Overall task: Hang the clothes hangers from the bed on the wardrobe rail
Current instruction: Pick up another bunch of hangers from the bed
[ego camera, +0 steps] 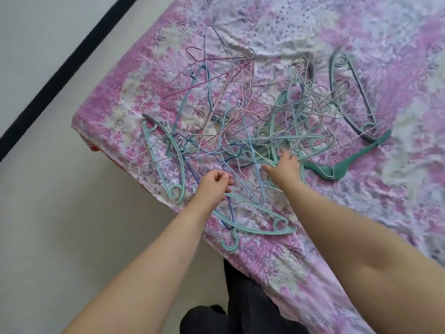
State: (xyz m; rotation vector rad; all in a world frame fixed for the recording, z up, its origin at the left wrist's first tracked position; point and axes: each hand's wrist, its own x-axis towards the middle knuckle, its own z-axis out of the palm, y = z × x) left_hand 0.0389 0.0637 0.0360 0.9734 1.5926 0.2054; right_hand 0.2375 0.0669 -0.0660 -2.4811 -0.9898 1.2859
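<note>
A tangled pile of wire and plastic hangers [265, 121] in pink, blue, white and teal lies on the bed [361, 213], which has a pink floral sheet. A teal plastic hanger [265, 229] lies closest to me at the bed's edge, its hook over the side. My left hand [214, 186] hovers over the pile's near edge with its fingers curled in; I see nothing clearly gripped. My right hand [285, 167] reaches into the middle of the pile, fingers spread and resting on the hangers. No wardrobe rail is in view.
A dark green hanger [356, 157] lies at the pile's right side. The pale floor [72, 213] runs left of the bed, with a black strip [60, 73] along the wall. My dark trousers [245, 304] stand against the bed's edge.
</note>
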